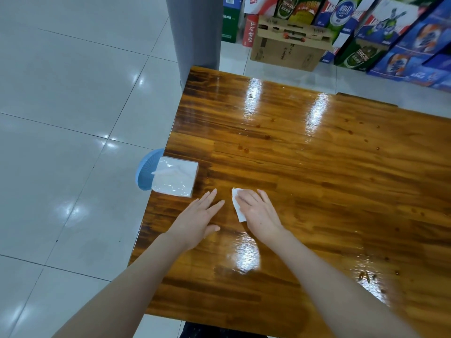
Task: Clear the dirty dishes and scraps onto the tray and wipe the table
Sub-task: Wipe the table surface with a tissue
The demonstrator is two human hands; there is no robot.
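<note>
A glossy wooden table fills the right of the head view. My right hand lies flat on a white paper tissue and presses it to the tabletop near the front left. My left hand rests palm down beside it, fingers apart, holding nothing. Small brown sauce drops dot the wood further back and to the right. A pack of white tissues in clear wrap sits at the table's left edge. No dishes or tray are in sight.
A blue plastic bin stands on the tiled floor under the table's left edge. A grey pillar rises behind the far left corner. Stacked beer cartons and a cardboard box line the back.
</note>
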